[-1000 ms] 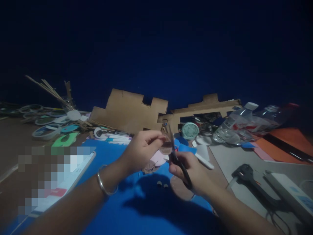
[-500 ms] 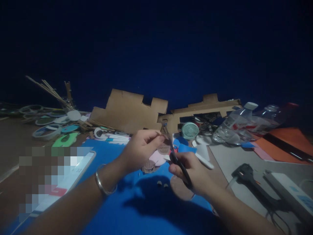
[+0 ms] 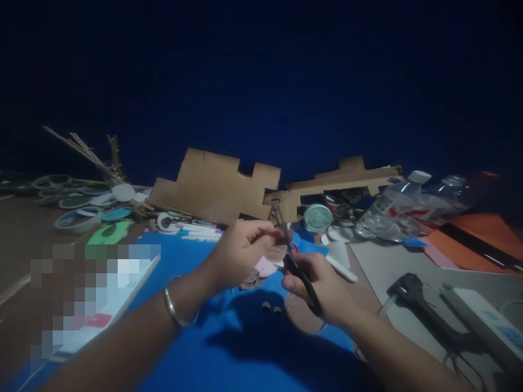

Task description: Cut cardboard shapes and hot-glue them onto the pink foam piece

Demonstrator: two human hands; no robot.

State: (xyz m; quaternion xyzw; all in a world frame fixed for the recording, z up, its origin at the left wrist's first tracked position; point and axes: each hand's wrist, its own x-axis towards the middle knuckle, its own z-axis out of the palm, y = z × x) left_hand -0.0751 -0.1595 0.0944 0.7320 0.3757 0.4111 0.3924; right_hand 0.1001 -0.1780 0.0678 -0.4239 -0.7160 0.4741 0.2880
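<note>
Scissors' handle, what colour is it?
The scissors' handle looks black, best seen in the head view.

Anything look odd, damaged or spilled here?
Yes. At lower left, pixelation masks part of the flat device, unlike elsewhere. At right, a clear bottle appears tipped rather than upright. The rear cardboard has a notched outline, perhaps cut scrap. No spill visible.

There are two hands [image 3: 241,253] [image 3: 321,280], one pair of scissors [image 3: 303,279], one bracelet [image 3: 170,306], one fan [image 3: 317,218] and one glue gun [image 3: 432,314].

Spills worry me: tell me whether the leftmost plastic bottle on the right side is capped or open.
Capped: the bottle has a white cap over its neck.
</note>
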